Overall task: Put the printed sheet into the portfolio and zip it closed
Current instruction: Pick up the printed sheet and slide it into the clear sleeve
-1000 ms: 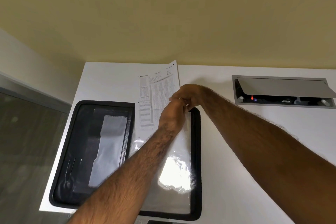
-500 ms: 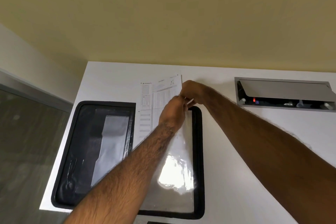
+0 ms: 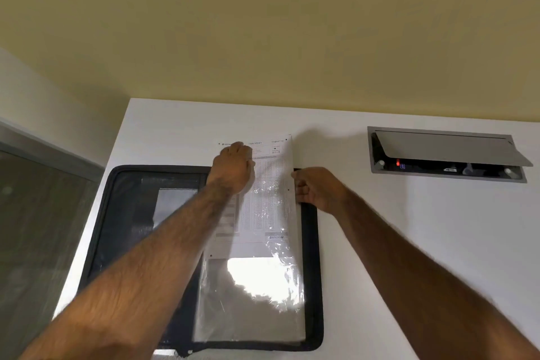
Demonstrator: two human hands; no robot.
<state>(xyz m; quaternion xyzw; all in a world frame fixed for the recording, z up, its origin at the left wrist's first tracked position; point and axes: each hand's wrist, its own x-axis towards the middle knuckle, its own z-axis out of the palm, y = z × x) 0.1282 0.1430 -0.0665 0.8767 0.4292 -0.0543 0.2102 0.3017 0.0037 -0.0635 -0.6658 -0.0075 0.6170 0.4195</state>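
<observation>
Step in hand: feeding the printed sheet (image 3: 264,184) into the clear sleeve (image 3: 251,286) on the right half of the open portfolio (image 3: 312,242), which lies flat on the white counter (image 3: 409,242).

Sheet position: its lower part is inside the sleeve; its bottom edge sits about halfway down the sleeve. Its top part sticks out past the portfolio's far edge onto the counter. Long axis runs away from you, in line with the portfolio's long side; the printed header points to the far edge.

Your left hand (image 3: 233,168) rests closed over the sheet's upper left, just beyond the portfolio's far edge (pressing or pinching, I cannot tell which). Your right hand (image 3: 317,188) is curled at the portfolio's far right corner, at the sheet's right edge; it looks to be holding the sleeve's mouth or the portfolio rim, but the exact grip is hidden.

Next move, as judged: push the sheet straight toward you along its long axis, keeping it square to the sleeve so the corners do not catch on the plastic. Folding and zipping are not yet begun.
</observation>
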